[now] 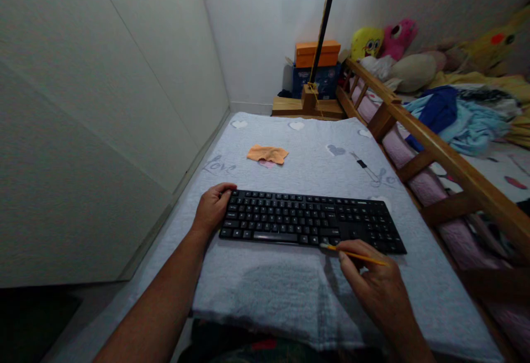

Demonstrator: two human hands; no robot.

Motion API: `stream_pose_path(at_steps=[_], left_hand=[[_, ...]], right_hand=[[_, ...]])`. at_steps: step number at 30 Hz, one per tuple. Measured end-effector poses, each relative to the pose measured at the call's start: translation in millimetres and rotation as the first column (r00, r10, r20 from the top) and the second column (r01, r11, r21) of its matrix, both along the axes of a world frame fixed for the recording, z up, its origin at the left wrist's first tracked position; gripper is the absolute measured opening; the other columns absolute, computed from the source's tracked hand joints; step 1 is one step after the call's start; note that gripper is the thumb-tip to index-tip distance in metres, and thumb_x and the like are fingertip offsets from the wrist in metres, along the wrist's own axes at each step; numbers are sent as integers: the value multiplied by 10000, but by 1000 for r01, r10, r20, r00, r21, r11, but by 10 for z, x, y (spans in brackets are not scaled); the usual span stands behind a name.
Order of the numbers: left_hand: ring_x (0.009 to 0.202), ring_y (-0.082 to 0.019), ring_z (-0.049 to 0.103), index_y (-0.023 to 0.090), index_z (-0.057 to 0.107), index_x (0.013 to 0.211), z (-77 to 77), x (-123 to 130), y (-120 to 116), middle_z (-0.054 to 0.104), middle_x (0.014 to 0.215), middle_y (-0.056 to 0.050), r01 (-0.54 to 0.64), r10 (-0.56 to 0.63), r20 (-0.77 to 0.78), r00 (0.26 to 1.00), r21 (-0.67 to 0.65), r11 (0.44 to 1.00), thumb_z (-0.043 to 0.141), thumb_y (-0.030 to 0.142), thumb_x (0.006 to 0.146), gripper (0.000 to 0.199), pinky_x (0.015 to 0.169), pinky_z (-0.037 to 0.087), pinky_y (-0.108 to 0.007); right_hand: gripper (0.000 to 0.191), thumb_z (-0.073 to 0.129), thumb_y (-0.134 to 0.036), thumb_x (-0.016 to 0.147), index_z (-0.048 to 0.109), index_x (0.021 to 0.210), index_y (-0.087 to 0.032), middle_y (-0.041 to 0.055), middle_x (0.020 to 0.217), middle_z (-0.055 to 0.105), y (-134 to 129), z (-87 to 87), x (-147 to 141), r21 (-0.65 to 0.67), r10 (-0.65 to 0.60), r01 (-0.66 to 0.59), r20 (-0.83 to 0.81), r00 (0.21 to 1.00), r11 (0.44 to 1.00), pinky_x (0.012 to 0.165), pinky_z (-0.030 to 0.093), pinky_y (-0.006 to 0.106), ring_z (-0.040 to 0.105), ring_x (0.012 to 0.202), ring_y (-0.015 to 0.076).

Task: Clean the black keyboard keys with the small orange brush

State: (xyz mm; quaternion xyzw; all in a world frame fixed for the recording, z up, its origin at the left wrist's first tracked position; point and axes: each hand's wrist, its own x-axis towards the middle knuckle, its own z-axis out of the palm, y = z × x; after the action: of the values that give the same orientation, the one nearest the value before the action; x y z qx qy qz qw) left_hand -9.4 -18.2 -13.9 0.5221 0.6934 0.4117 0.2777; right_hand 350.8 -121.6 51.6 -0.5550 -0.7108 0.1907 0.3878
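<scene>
A black keyboard (281, 218) lies flat on a light blue cloth with heart prints. My left hand (212, 207) grips its left end, fingers at the upper left corner. In my right hand (370, 275) is a thin yellow brush (358, 256), pinched between thumb and fingers. The brush's tip touches or hovers just over the keyboard's front edge, right of the space bar; which of the two I cannot tell. Beyond the keyboard lies a crumpled orange cloth (268, 154). A small tool with a black middle (361, 164) rests at the back right.
The cloth-covered surface (256, 286) reaches a wooden bed rail (451, 150) on the right. Behind the rail are clothes and plush toys (366, 43). Orange and blue boxes (317, 54) stand at the back beside a dark pole (324, 23). A pale panel rises at left.
</scene>
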Motion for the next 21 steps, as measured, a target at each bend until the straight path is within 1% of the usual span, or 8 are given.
stream_pose_path(at_steps=[2,4,6,10,13,17,21], left_hand=[[776,-221,669,177,793,1024,-6,-2,5,759,859,-43,-1,1,5,1000,0,1000,566,397,825,374,754,530,-325],[761,-220,667,176,793,1015,-6,-1,7,757,848,-43,-2,2,7,1000,2,1000,568,395,815,373,741,528,-327],[742,-220,663,173,792,1020,4,3,5,755,834,-43,-2,2,9,1000,-1,1000,566,395,811,380,721,525,-328],[743,-222,667,178,794,1022,33,13,-7,757,834,-42,-5,5,-1,1000,-1,1000,566,403,817,380,728,531,-333],[768,-224,677,184,798,1018,30,10,-9,763,848,-39,-8,8,0,1000,9,1000,568,393,815,372,762,541,-337],[790,-226,681,178,793,1028,-1,-5,-5,763,856,-41,-3,3,14,1000,13,1000,567,385,821,370,773,541,-336],[785,-221,675,177,792,1035,-20,-19,2,761,864,-40,3,-3,9,1000,9,1000,566,387,830,371,771,536,-335]], right_hand=[[152,613,-220,893,753,835,-230,25,803,775,-19,52,-15,10,-6,6,-36,999,1000,644,577,248,754,723,188],[139,625,-220,891,749,830,-234,20,801,776,-30,82,-94,18,14,-13,-91,996,1000,639,574,236,750,718,181],[143,620,-234,913,747,847,-233,17,799,775,-30,69,-221,-8,76,-78,-150,986,997,656,577,232,748,722,173],[145,608,-228,943,752,940,-218,22,826,781,-13,-75,-500,-9,186,-192,-217,958,981,679,576,235,747,727,162],[151,596,-202,951,746,936,-205,36,858,787,5,-192,-645,-12,223,-233,-240,945,972,701,577,240,753,756,163],[163,589,-162,945,749,940,-189,44,853,785,30,-258,-699,29,230,-230,-244,942,973,718,580,232,754,771,158],[171,588,-133,926,750,932,-189,38,835,779,38,-253,-613,56,212,-205,-191,958,977,699,579,227,747,743,152]])
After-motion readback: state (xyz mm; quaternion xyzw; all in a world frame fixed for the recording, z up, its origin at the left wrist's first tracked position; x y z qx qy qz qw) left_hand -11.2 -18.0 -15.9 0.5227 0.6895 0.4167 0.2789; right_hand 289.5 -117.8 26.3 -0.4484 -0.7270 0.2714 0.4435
